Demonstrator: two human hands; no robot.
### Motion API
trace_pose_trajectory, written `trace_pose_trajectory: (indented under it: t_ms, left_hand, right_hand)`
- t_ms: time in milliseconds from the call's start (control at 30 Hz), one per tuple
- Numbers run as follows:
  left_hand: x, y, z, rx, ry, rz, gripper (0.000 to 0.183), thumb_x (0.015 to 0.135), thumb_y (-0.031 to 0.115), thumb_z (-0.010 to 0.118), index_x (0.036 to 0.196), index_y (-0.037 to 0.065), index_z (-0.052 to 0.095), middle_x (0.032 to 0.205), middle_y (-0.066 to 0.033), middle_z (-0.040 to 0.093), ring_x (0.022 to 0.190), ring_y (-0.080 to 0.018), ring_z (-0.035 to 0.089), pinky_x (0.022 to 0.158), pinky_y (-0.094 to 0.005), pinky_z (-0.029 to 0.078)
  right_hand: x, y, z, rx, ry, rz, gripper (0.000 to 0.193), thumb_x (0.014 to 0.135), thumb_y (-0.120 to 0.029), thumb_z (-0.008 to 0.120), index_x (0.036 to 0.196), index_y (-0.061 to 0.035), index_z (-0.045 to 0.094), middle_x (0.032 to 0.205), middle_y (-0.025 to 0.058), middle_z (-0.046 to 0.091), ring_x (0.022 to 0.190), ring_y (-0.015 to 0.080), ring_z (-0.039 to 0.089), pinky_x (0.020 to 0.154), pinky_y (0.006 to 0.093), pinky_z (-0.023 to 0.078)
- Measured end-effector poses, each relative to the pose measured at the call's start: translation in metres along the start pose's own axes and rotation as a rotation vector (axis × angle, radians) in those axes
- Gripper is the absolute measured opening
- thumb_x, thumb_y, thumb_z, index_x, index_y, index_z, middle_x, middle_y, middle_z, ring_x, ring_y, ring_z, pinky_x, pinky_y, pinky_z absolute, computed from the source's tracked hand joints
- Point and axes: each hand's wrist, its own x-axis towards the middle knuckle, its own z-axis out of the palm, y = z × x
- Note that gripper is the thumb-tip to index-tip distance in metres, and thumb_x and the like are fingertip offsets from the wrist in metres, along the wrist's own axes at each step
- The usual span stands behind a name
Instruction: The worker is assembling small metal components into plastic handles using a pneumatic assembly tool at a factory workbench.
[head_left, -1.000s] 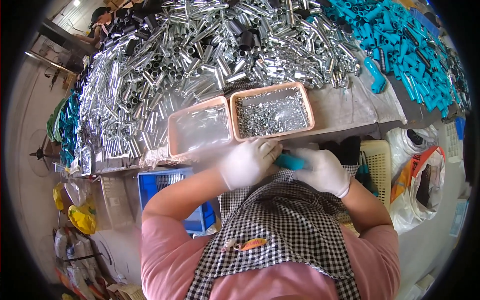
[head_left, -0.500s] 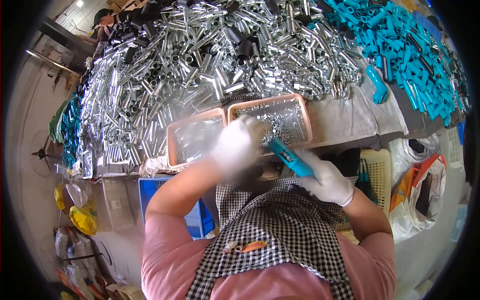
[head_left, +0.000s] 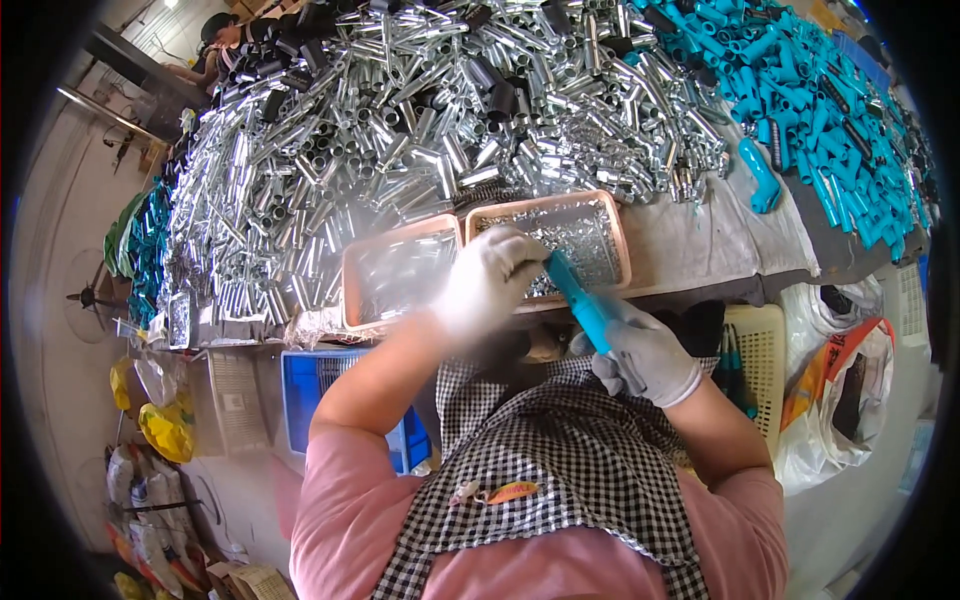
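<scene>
My right hand, in a pale glove, is wrapped round a long teal plastic handle. The handle slants up and to the left, its far end over the tray of small parts. At that end my left hand, in a white glove, has its fingertips pinched together. Whatever they hold is too small or hidden to make out. Beneath the handle's tip lies an orange-rimmed tray with many small shiny metal pieces. A second orange-rimmed tray, partly covered by my left hand, holds thin clear or silvery pieces.
A large heap of chrome tubes covers the far table. Teal handles pile at the far right, with one lone handle nearer. Below the table edge stand a blue crate and a yellow basket. Another person is at far left.
The teal handle's tip has risen slightly and the handle stands steeper. My left fingertips have come to its far end. My right hand has turned, with its fingers now showing around the handle.
</scene>
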Motion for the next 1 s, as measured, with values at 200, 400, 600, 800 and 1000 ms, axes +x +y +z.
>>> trace_pose_trajectory:
  t_ms: [200,400,600,800,1000]
  left_hand:
    - [-0.019,0.011,0.0,-0.036,-0.008,0.173,0.015,0.074,0.003,0.073,0.088,0.004,0.068,0.089,-0.0109,0.065,0.081,-0.0306,0.065,0.074,-0.0386,0.055]
    - [-0.02,0.021,-0.012,-0.047,-0.066,0.425,0.019,0.064,0.009,0.081,0.075,0.007,0.066,0.094,-0.0064,0.066,0.099,-0.0322,0.06,0.085,-0.0438,0.049]
    - [-0.02,0.015,-0.015,-0.27,-0.241,0.357,0.018,0.061,0.008,0.083,0.073,0.007,0.07,0.105,-0.0095,0.066,0.108,-0.0351,0.058,0.091,-0.0436,0.048]
    - [-0.018,0.038,-0.013,0.032,-0.672,-0.097,0.036,0.065,0.023,0.082,0.092,0.003,0.068,0.091,-0.0186,0.068,0.086,-0.0347,0.068,0.076,-0.0412,0.054]
    - [-0.028,0.03,-0.007,0.106,-0.725,0.093,0.031,0.071,0.029,0.076,0.092,0.007,0.07,0.074,-0.0136,0.067,0.07,-0.0329,0.067,0.066,-0.0423,0.055]
  right_hand:
    - [0.003,0.008,0.006,0.007,-0.078,0.004,0.051,0.099,-0.019,0.051,0.144,-0.0017,0.036,0.105,0.0191,0.066,0.064,0.0146,0.063,0.051,0.0263,0.051]
    - [0.001,0.011,0.016,-0.046,-0.167,-0.015,0.052,0.097,-0.019,0.053,0.143,-0.0007,0.039,0.105,0.018,0.066,0.066,0.0151,0.062,0.053,0.0257,0.051]
    - [-0.001,0.011,0.018,-0.192,-0.214,-0.029,0.055,0.093,-0.019,0.059,0.14,0.003,0.04,0.102,0.0143,0.065,0.068,0.0137,0.061,0.06,0.0239,0.05]
    - [-0.001,0.009,0.011,-0.766,-0.139,-0.094,0.058,0.085,-0.011,0.064,0.137,0.0035,0.043,0.095,0.0095,0.064,0.067,0.0113,0.06,0.062,0.0263,0.052]
    - [-0.009,-0.007,0.0,-1.395,-0.241,-0.294,0.062,0.079,-0.023,0.073,0.13,0.0028,0.048,0.078,0.0191,0.064,0.068,0.028,0.068,0.058,0.0377,0.053]
